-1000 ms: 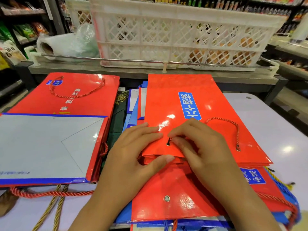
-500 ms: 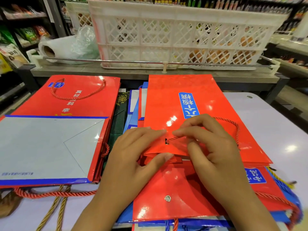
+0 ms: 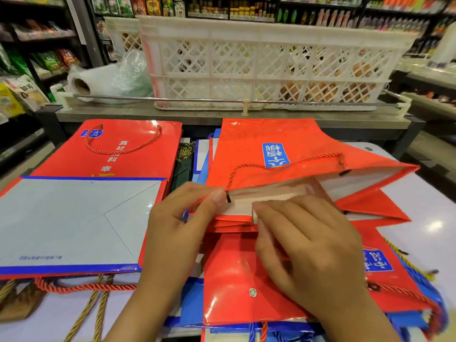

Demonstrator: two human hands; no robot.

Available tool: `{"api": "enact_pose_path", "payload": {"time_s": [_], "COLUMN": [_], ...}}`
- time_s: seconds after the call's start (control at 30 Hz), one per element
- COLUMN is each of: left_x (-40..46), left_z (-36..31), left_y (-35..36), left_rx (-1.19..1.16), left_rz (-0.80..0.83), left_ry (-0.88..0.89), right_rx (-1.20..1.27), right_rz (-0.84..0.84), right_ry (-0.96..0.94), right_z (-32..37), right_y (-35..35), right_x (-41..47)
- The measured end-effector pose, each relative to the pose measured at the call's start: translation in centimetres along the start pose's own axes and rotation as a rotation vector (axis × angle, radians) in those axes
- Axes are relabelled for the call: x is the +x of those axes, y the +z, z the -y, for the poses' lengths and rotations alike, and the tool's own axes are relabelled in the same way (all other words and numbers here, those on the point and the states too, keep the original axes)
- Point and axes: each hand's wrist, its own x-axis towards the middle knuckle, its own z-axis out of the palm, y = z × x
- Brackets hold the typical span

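A red paper gift bag with a blue label and a red rope handle lies on top of a stack of flat red and blue bags. Its mouth gapes open toward me, showing the pale inside. My left hand pinches the near left corner of the upper rim, thumb by the handle hole. My right hand lies over the lower rim, its fingertips inside the opening, slightly blurred.
To the left lies another pile of flat red bags, one turned grey bottom up. A white lattice crate stands on the counter behind, with a roll of plastic bags beside it. White tabletop shows at right. Shop shelves surround.
The bag lay flat under both hands. Now its upper side is lifted and the mouth is spread open, with my right fingers slipped inside.
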Motion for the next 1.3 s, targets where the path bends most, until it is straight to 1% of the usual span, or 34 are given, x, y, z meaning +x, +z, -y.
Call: {"api": "enact_pose_path", "payload": {"time_s": [0.07, 0.17, 0.23, 0.33, 0.4, 0.47, 0.53, 0.57, 0.6, 0.73, 0.87, 1.03, 1.17, 1.3], "left_x": [0.4, 0.8, 0.8, 0.7, 0.6, 0.5, 0.4, 0.4, 0.4, 0.4, 0.3, 0.3, 0.2, 0.0], "left_z": [-0.3, -0.4, -0.2, 0.2, 0.4, 0.4, 0.5, 0.5, 0.5, 0.6, 0.9, 1.0, 0.9, 1.0], "left_y": [0.1, 0.8, 1.1, 1.1, 1.1, 1.1, 1.2, 1.2, 1.3, 1.1, 1.0, 1.1, 1.1, 1.0], "left_rx": [-0.025, -0.005, 0.006, -0.059, -0.080, -0.091, -0.072, -0.060, -0.059, -0.070, -0.043, -0.038, -0.036, -0.051], "left_rz": [-0.011, 0.000, 0.021, 0.050, 0.069, 0.082, 0.104, 0.115, 0.120, 0.118, 0.126, 0.133, 0.127, 0.108], "left_ry": [-0.001, 0.007, 0.011, -0.021, -0.040, -0.063, -0.064, -0.059, -0.058, -0.057, -0.059, -0.064, -0.067, -0.090], "right_rx": [0.059, 0.152, 0.250, 0.366, 0.434, 0.594, 0.836, 0.892, 0.886, 0.675, 0.594, 0.506, 0.411, 0.361], "right_rz": [0.021, 0.089, 0.098, 0.087, 0.130, 0.184, 0.249, 0.280, 0.293, 0.264, 0.276, 0.323, 0.279, 0.277], "right_ry": [0.100, 0.280, 0.390, 0.440, 0.473, 0.549, 0.648, 0.681, 0.691, 0.681, 0.685, 0.615, 0.564, 0.501], "right_z": [-0.2, -0.6, -0.8, -1.0, -0.9, -0.7, -0.5, -0.5, -0.4, 0.3, 0.4, 0.3, 0.5, 0.6], "right_y": [0.5, 0.6, 0.4, 0.3, 0.1, -0.1, -0.3, -0.2, -0.1, 0.8, 1.1, 1.3, 1.4, 1.1], "right_x": [0.1, 0.3, 0.3, 0.2, 0.3, 0.4, 0.7, 0.7, 0.7, 0.6, 0.5, 0.2, 0.2, 0.5]}}
